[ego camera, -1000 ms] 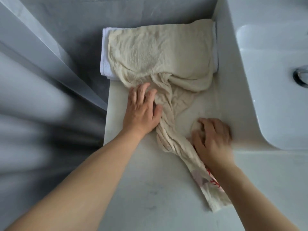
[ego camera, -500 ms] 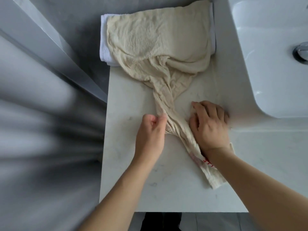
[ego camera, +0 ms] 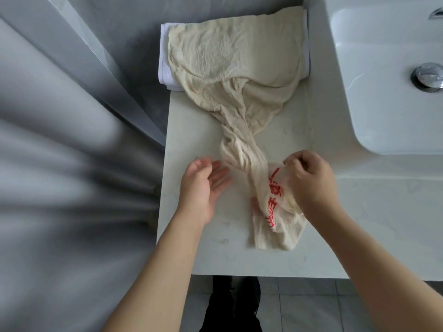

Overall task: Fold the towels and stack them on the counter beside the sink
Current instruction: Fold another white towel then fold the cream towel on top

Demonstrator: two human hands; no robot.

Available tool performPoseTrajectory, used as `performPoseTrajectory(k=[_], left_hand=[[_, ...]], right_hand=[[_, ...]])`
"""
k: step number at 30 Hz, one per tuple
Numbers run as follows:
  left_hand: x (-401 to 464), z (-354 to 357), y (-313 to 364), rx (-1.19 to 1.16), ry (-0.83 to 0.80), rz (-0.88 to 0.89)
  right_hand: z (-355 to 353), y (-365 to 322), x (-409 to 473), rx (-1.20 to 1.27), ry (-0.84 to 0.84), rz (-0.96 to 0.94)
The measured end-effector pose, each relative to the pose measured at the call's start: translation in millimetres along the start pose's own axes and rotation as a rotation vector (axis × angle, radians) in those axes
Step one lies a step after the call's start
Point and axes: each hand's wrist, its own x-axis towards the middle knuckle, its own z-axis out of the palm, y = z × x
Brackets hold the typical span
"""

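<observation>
Nearest you, on the pale marble desk (ego camera: 191, 255), your right hand (ego camera: 309, 180) pinches the twisted, red-printed end of the cream cotton towel (ego camera: 235, 68); your left hand (ego camera: 203, 185) hovers with fingers loose, holding nothing. Nothing of it looks folded yet. Its far half drapes a folded white towel (ego camera: 164, 63); white basin (ego camera: 383, 92) alongside.

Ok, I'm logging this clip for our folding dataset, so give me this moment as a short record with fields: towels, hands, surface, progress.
towels: beige towel, unfolded, far end draped over a folded white towel, near end twisted, red print showing
left hand: open, beside the twisted part, not gripping
right hand: grips the beige towel's printed near end
surface: pale counter, left of the sink
progress: white towel already folded; beige towel not yet folded
</observation>
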Motion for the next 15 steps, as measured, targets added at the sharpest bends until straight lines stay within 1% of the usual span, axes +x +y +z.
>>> performPoseTrajectory(k=[1, 2, 3, 4, 6, 7, 8, 9, 10, 11, 12, 13, 15], left_hand=[[-1, -5, -2, 0.208, 0.102, 0.061], [-2, -9, -4, 0.400, 0.159, 0.126], [-6, -9, -4, 0.544, 0.157, 0.186], [-10, -7, -4, 0.656, 0.110, 0.222], [-20, 3, -7, 0.942, -0.037, 0.219], [-25, 9, -12, 1.115, -0.082, 0.190], [-28, 14, -18, 1.273, -0.109, 0.200], [-31, 18, -22, 1.375, -0.115, 0.240], [-35, 20, -24, 1.375, -0.119, 0.261], [-38, 22, -24, 1.259, -0.125, 0.256], [-44, 23, -19, 1.026, -0.122, 0.202], [-50, 23, -10, 0.733, -0.091, 0.122], [-58, 15, 11, 0.251, -0.058, -0.084]], right_hand=[[-1, 2, -5, -0.052, -0.052, 0.015], [-3, 6, -9, -0.116, -0.117, 0.043], [-5, 10, -11, -0.148, -0.178, 0.093], [-9, 14, -12, -0.125, -0.235, 0.167], [-17, 18, -13, -0.017, -0.319, 0.315], [-19, 20, -13, 0.018, -0.340, 0.351], [-19, 22, -13, 0.018, -0.338, 0.352], [-18, 23, -12, 0.001, -0.305, 0.333], [-17, 24, -10, -0.030, -0.249, 0.307], [-17, 24, -8, -0.064, -0.182, 0.282], [-18, 24, -6, -0.102, -0.120, 0.259], [-19, 24, -5, -0.148, -0.069, 0.236], [-24, 25, -5, -0.273, -0.044, 0.171]])
